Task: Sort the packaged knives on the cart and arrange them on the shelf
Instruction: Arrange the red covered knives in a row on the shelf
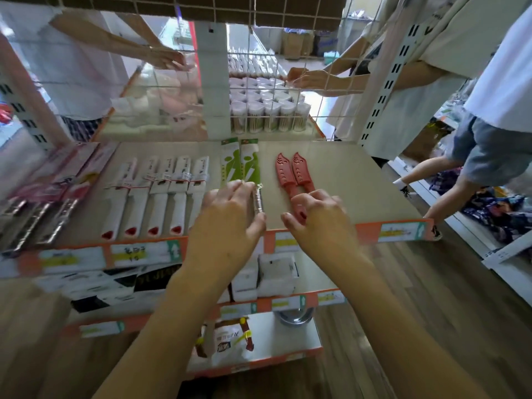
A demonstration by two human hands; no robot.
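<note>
On the beige shelf (354, 185) lie rows of knives. Two green packaged knives (241, 165) sit in the middle, and my left hand (230, 217) grips their steel handle ends (258, 200) with fingers and thumb. To the right lie two red sheathed knives (292, 171) side by side. My right hand (319, 220) pinches their red handles near the shelf's front edge. Several white packaged knives (161, 194) with red tips lie in a row to the left. Pink packaged knives (54, 191) lie at the far left. The cart is out of view.
A wire grid (270, 90) backs the shelf; behind it stand cotton-swab jars (267, 110) and other people's hands (305, 79). A person (483, 145) stands at the right. Lower shelves hold white boxes (276, 273), a steel bowl (296, 316) and a packaged item (227, 341).
</note>
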